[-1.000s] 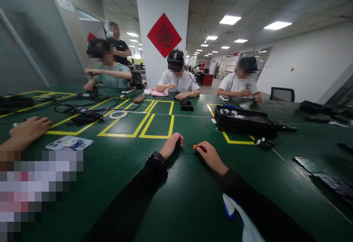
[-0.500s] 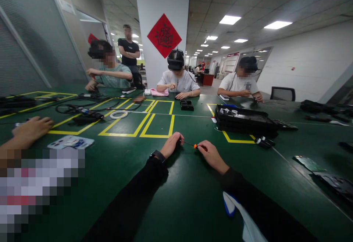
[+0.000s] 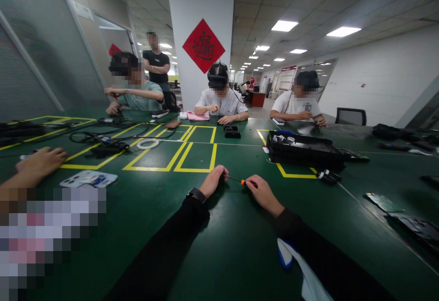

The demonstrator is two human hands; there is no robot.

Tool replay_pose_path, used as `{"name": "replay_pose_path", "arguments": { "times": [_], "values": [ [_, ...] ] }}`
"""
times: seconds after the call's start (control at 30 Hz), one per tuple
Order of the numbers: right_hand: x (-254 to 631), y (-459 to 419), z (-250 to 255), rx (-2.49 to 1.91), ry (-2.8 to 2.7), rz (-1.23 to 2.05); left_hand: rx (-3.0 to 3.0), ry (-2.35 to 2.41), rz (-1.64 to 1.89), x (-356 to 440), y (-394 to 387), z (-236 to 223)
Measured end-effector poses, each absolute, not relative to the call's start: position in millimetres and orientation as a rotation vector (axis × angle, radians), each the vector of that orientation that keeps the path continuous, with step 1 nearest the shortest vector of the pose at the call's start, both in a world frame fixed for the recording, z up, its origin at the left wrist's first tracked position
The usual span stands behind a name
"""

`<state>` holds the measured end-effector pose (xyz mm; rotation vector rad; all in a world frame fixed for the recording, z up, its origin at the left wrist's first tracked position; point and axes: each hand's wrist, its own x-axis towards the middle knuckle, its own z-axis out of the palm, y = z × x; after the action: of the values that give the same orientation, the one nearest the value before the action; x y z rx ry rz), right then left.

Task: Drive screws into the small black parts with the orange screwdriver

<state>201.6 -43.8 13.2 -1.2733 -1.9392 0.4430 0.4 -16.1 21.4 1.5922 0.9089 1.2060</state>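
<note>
A screwdriver (image 3: 243,182) with an orange collar and a dark handle is gripped in my right hand (image 3: 262,192), its thin shaft pointing left. Across from it my left hand (image 3: 213,182) is closed, fingers curled, close to the shaft's end. A small dark thing shows between the left fingers, too hidden to name. Whether the tip touches it I cannot tell. Both hands are low over the green table (image 3: 236,246), with a dark watch on the left wrist.
A black tray (image 3: 305,147) holding small parts stands ahead on the right, with black connectors (image 3: 328,177) beside it. Circuit boards (image 3: 384,202) lie at far right. At left are a phone (image 3: 88,179), cables (image 3: 109,142) and another person's hand (image 3: 44,160). Several people sit opposite.
My hands and the screwdriver keep nearly the same place. In the background a standing person has shifted to the right compared with one second ago.
</note>
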Motion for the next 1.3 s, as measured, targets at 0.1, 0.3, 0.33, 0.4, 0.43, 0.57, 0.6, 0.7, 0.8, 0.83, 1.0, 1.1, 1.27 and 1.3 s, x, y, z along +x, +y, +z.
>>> {"name": "replay_pose_path", "arguments": {
  "times": [0.1,0.3,0.33,0.4,0.43,0.57,0.6,0.7,0.8,0.83,1.0,1.1,1.27,1.3],
  "values": [
    [201.7,-47.0,14.2,-1.251,-1.945,0.461,1.611,0.904,1.208,-0.2,-15.4,20.3],
    [200.0,-49.4,13.6,-1.239,-1.92,0.504,1.646,0.9,1.217,-0.1,-15.2,21.1],
    [199.9,-48.9,13.5,-1.245,-1.922,0.506,1.642,0.905,1.212,0.1,-15.1,21.1],
    [200.0,-47.9,13.5,-1.254,-1.932,0.506,1.629,0.916,1.207,0.3,-14.3,20.3],
    [200.2,-47.6,13.7,-1.255,-1.936,0.504,1.625,0.918,1.206,0.2,-13.6,19.5],
    [201.3,-47.8,14.4,-1.245,-1.945,0.503,1.623,0.875,1.209,-1.2,-10.3,14.9],
    [201.6,-47.9,14.4,-1.242,-1.945,0.504,1.624,0.859,1.209,-1.6,-9.7,14.0],
    [202.1,-48.1,13.9,-1.238,-1.945,0.502,1.617,0.841,1.213,-2.7,-8.7,13.0],
    [202.2,-47.7,13.5,-1.24,-1.946,0.501,1.616,0.85,1.222,-2.6,-8.9,13.6],
    [202.2,-47.6,13.5,-1.241,-1.946,0.502,1.617,0.856,1.224,-2.4,-9.2,13.9],
    [202.8,-48.2,14.9,-1.234,-1.945,0.506,1.619,0.889,1.219,-1.7,-11.2,15.5],
    [203.2,-48.8,15.3,-1.228,-1.938,0.514,1.625,0.887,1.205,-1.5,-12.3,16.7],
    [202.8,-48.1,13.7,-1.212,-1.918,0.524,1.672,0.897,1.195,-0.5,-10.2,15.2],
    [202.7,-47.7,13.0,-1.21,-1.913,0.527,1.681,0.901,1.192,-0.4,-9.2,14.1]
  ]
}}
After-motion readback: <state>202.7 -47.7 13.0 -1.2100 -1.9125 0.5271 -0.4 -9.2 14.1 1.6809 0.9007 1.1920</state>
